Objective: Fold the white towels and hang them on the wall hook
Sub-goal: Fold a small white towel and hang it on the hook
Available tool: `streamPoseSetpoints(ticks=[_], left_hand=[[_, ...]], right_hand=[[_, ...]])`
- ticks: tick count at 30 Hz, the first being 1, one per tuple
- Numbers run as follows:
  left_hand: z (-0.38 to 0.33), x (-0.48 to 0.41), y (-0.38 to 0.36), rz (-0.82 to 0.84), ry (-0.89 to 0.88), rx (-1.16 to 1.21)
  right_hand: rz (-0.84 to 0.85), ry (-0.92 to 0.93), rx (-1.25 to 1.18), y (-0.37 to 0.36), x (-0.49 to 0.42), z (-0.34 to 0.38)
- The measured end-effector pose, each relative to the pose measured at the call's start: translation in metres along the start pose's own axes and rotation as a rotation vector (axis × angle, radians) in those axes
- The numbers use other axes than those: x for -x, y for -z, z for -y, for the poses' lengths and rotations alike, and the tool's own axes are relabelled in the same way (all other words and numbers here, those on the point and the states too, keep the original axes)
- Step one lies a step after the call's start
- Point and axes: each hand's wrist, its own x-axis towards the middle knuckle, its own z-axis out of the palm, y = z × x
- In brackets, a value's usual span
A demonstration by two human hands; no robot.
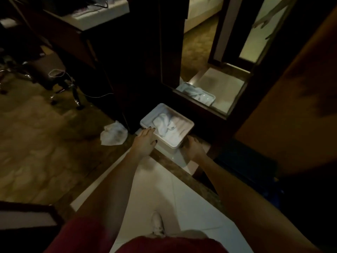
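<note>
We are resting our left hand point(145, 142) on the near left edge of the white rectangular plastic bin point(167, 149). Its fingers are fairly straight and lying over the rim, with the thumb against the outer wall, so it is steadying rather than clasping. Our right hand point(194, 147) is curling round the bin's near right corner with its fingertips hidden by the rim, and it seems to be gripping there. Taking both sides like this is probably for lifting the bin level, so nothing spills.

The crumpled white towels point(165, 125) we are meant to fold are lying heaped inside it, unfolded. Another rumpled white towel point(114, 135) is lying loose on the brown patterned carpet point(36, 125) just left of the bin, and likely needs collecting too. The bin is standing where the pale tiled floor point(160, 189) ends, near a dark-framed floor mirror point(215, 83) that is reflecting it. No wall hook is showing.
</note>
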Motion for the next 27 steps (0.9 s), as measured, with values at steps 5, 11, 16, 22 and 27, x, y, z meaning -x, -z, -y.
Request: streamPoseSetpoints(ticks=[5,11,16,22,27], left_hand=[[0.049,-0.045,0.006,0.074,0.042,0.017],[0.078,-0.127,-0.018,0.187,0.108,0.054],[0.102,-0.237,-0.035,0.205,0.168,0.128],[0.137,-0.360,-0.073,0.275,0.289,0.210],[0.178,-0.430,-0.144,0.352,0.329,0.242]], right_hand=[[0.034,-0.056,-0.063,-0.015,-0.059,0.037],[0.069,-0.118,-0.107,-0.025,-0.151,0.046],[0.122,-0.188,-0.120,-0.016,-0.261,0.050],[0.188,-0.249,-0.121,-0.018,-0.404,0.043],[0.239,-0.242,-0.084,-0.056,-0.509,0.023]])
